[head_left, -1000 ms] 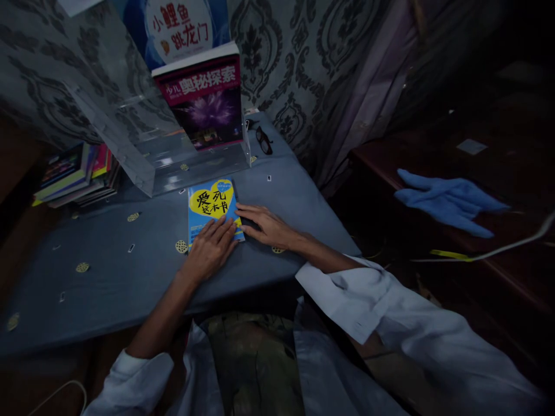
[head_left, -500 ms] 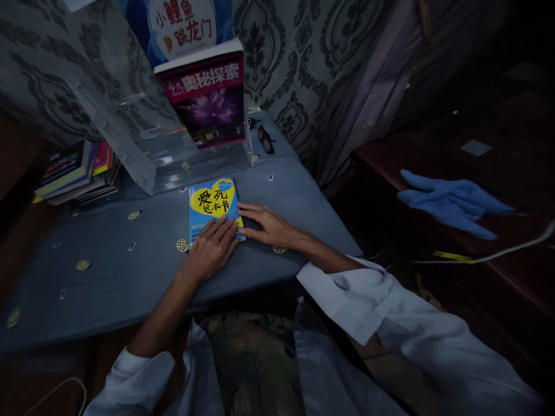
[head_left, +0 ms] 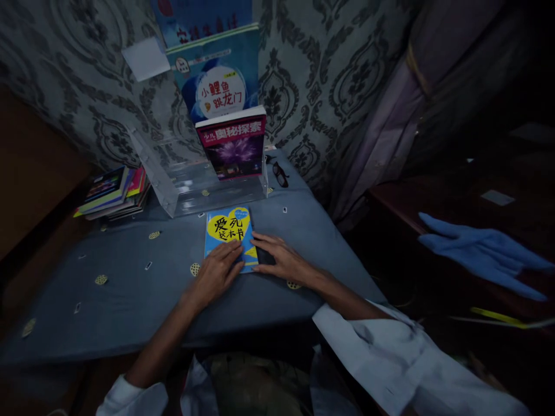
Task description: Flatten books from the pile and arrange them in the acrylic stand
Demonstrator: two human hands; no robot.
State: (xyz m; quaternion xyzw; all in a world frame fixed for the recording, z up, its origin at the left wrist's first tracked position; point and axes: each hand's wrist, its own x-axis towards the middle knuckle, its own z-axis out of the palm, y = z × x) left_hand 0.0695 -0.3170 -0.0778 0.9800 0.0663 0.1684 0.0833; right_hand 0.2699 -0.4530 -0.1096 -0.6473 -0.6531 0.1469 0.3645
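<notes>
Table: left hand on book, right apparently touching.

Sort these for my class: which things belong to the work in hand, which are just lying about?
In the work:
Blue-and-yellow paperback
Left hand, on its cover
Right hand, at its right edge

Apparently just lying about:
Blue glove
Dark-framed glasses
Stacked books
Clear bookstand, untouched, possibly related

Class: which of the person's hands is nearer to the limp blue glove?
Right. The right hand is at the right edge of the blue-and-yellow book, left of the blue glove; the left hand, on the book's lower part, is farther left.
</notes>
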